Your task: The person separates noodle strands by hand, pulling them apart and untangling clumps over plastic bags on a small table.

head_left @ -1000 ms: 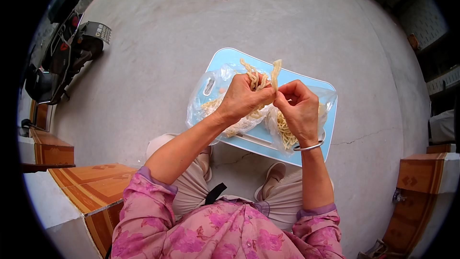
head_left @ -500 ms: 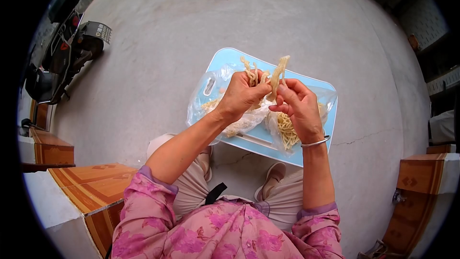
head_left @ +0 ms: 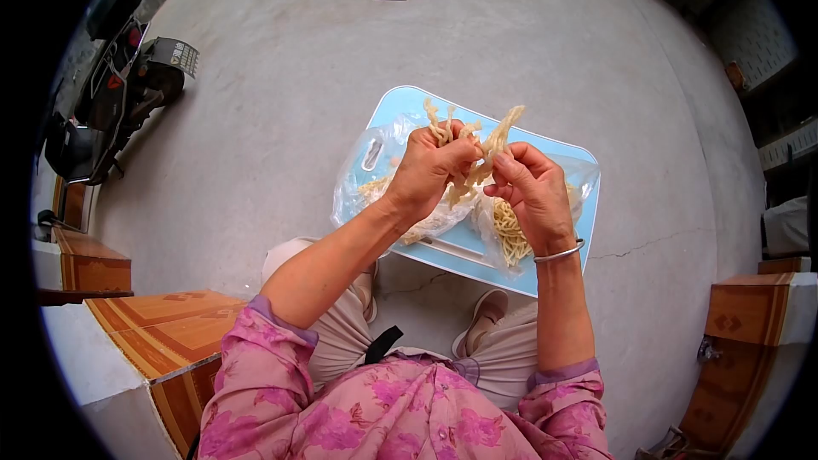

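Observation:
My left hand point(head_left: 429, 169) is closed round a bunch of pale yellow noodles point(head_left: 437, 122), their ends poking up above the fingers and hanging below. Close beside it, my right hand point(head_left: 535, 190) pinches a wider, flat-looking clump of noodles point(head_left: 504, 129) between thumb and fingers. Both hands are over a light blue tray-like board point(head_left: 400, 105). Under the right hand, a pile of noodles point(head_left: 514, 241) lies in a clear plastic bag point(head_left: 484, 223). Another clear bag point(head_left: 348, 196) with pale pieces in it sits beneath the left hand, partly hidden.
The board, with an oval handle slot, is in front of my knees on grey concrete floor point(head_left: 281, 77). A parked scooter point(head_left: 119, 85) stands at far left. Brown-tiled ledges point(head_left: 170, 332) are on my left and on my right point(head_left: 733, 341).
The clump in my right hand has tilted to the right and looks more spread out. Both hands have stayed nearly in place, still holding noodles.

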`<state>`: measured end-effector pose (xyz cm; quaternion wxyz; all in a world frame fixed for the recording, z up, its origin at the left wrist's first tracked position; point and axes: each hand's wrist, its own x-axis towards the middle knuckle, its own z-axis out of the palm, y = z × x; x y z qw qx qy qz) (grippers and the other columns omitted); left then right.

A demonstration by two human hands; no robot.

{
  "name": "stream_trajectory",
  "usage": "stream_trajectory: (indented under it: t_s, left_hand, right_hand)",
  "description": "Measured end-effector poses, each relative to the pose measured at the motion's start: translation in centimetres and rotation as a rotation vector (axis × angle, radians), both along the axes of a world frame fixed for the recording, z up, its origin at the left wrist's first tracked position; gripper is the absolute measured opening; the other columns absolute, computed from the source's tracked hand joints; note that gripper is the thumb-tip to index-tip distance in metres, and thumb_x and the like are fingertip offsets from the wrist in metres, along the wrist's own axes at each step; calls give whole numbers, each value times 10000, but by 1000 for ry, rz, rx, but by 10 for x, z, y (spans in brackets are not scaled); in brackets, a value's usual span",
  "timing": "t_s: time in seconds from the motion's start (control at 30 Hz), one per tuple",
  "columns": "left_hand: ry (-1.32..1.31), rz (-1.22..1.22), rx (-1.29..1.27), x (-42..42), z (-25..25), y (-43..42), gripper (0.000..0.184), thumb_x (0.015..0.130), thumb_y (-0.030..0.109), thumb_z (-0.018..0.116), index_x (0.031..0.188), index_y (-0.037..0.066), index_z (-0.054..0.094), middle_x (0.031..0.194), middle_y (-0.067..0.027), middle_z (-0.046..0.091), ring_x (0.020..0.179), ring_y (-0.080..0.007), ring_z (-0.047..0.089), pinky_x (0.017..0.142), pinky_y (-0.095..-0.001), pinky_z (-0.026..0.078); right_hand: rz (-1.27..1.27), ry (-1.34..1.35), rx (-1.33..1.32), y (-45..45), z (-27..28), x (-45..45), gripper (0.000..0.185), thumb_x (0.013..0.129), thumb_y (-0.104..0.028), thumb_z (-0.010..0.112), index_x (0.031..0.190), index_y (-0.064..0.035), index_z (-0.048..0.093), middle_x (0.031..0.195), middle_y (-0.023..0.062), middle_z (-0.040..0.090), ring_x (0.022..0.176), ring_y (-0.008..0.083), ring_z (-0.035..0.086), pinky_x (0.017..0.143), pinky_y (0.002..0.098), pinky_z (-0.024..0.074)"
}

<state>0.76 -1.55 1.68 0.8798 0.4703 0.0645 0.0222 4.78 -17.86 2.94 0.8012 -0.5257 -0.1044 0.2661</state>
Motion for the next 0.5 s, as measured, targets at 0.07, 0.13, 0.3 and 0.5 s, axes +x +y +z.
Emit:
stream_trajectory:
  t_s: [0.07,0.13,0.3,0.5]
  left_hand:
    - [16,17,-77,0,0,1,95,807,7,588,799,88,540,724,10,581,622,-57,512,593,-215,416]
    - [5,32,-143,1,1,4,100,803,24,597,775,98,536,723,13,579,609,-56,512,582,-206,405]
    - [-62,78,-350,6,4,20,120,789,0,565,807,99,500,752,18,509,654,-74,464,618,-231,403]
    - [-155,247,-464,5,23,75,59,746,17,542,740,60,502,705,-16,456,638,-110,398,595,-263,358]
  right_hand:
    - [-13,15,32,0,0,1,135,888,-124,626,916,6,599,849,43,607,712,94,601,660,268,566]
    - [-22,31,67,-1,0,2,121,893,-117,604,897,1,581,837,45,603,687,98,593,655,270,560]
    - [-105,16,80,-23,6,17,122,881,-138,563,895,-17,563,752,29,551,611,89,538,622,260,538]
    - [-700,-29,644,-143,9,72,67,844,-4,556,811,9,499,738,54,521,551,78,451,494,164,431]
